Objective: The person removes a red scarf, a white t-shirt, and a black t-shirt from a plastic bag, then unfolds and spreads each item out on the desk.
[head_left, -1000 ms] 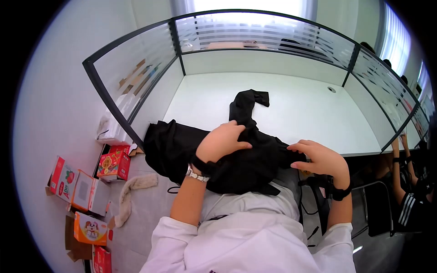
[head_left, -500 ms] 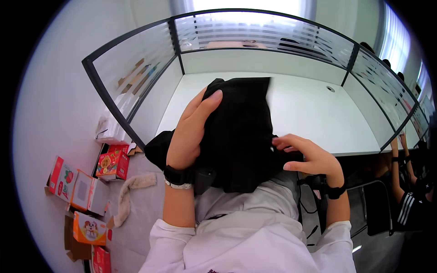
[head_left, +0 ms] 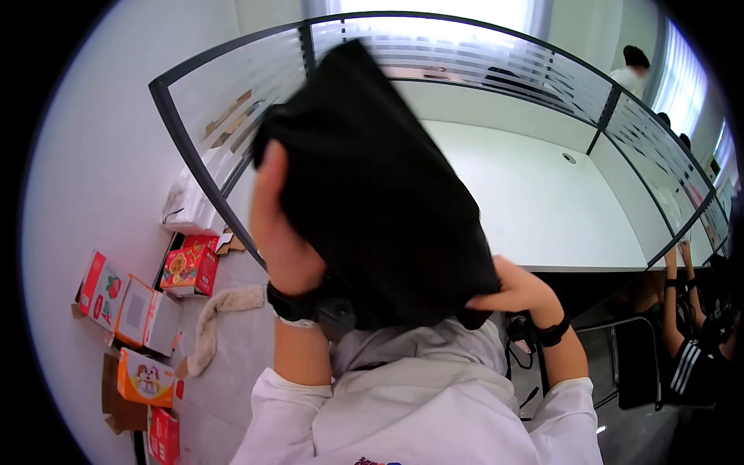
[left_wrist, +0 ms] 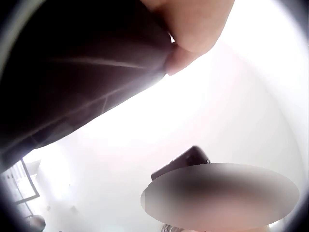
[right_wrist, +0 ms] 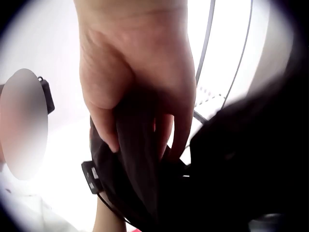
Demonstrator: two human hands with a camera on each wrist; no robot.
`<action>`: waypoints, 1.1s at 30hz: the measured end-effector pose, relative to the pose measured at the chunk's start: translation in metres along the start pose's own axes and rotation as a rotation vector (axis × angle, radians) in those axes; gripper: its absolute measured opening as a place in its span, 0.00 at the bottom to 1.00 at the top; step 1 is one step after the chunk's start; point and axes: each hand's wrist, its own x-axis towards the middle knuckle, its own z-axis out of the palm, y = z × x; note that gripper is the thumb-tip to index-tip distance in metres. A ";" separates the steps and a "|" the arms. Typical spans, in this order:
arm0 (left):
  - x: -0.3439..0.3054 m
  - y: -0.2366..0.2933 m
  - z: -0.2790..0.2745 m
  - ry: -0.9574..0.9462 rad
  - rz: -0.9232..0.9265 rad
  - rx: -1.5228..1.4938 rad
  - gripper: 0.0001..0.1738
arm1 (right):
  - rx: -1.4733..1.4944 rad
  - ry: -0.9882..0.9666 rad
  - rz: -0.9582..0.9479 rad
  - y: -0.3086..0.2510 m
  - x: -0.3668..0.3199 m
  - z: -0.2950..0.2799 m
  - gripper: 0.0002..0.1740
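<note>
Black cloth [head_left: 380, 186] is up in the air, tilted, above the person's lap [head_left: 422, 341] and over the near side of the worktop [head_left: 542, 201], held at two spots well apart, presumably so it hangs spread rather than bunching. Left hand [head_left: 285, 240] grips the upper left side, fingers closed on the fabric, likely taking most of the weight; exact finger spacing behind the cloth I can't tell. Right hand [head_left: 521, 291] pinches the lower right corner between thumb and fingers, nearly closed with just fabric between, probably to steady that end.
</note>
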 end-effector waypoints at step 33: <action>0.004 0.023 0.062 -0.848 -0.266 0.281 0.12 | -0.230 0.559 -0.045 -0.075 -0.028 0.003 0.30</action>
